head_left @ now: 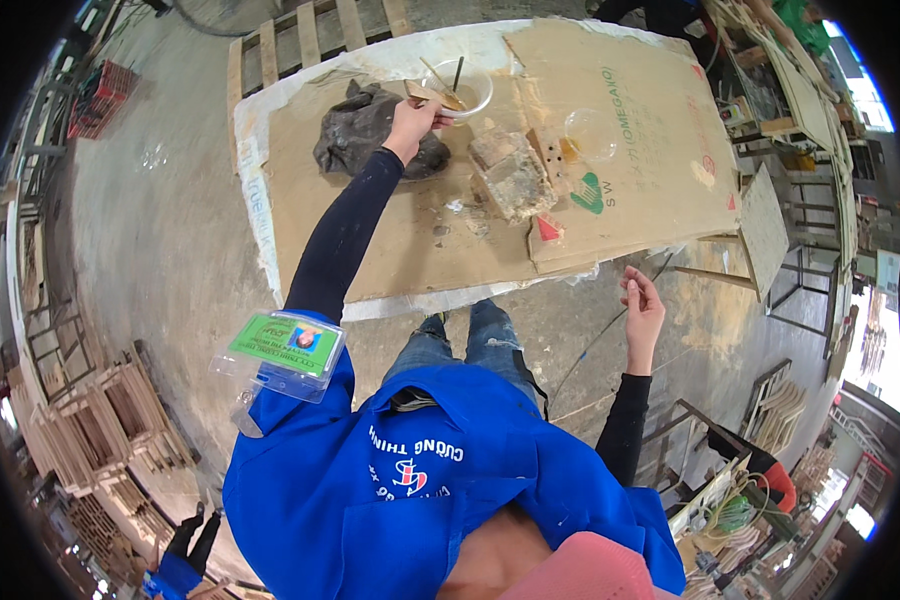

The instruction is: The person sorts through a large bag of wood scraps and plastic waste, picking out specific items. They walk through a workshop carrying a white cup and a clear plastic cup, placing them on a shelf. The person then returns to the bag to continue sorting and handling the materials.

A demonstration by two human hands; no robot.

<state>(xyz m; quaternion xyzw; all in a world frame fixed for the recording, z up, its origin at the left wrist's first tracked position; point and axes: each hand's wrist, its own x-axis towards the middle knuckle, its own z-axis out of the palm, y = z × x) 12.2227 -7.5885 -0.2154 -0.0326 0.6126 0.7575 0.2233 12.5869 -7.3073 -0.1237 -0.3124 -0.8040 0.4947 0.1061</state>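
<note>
Head view: our left hand [417,122] pinches a flat wooden piece [426,94] at the pale bowl [481,88] on the counter [370,245]; catching the rim could tip it, unsteadied (our right hand [643,303] hangs empty, fingers loosely parted).

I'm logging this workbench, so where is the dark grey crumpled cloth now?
In the head view, the cloth lies upper left on the brown cardboard tabletop, left of the round white plastic bowl, partly hidden by the left hand.
</note>
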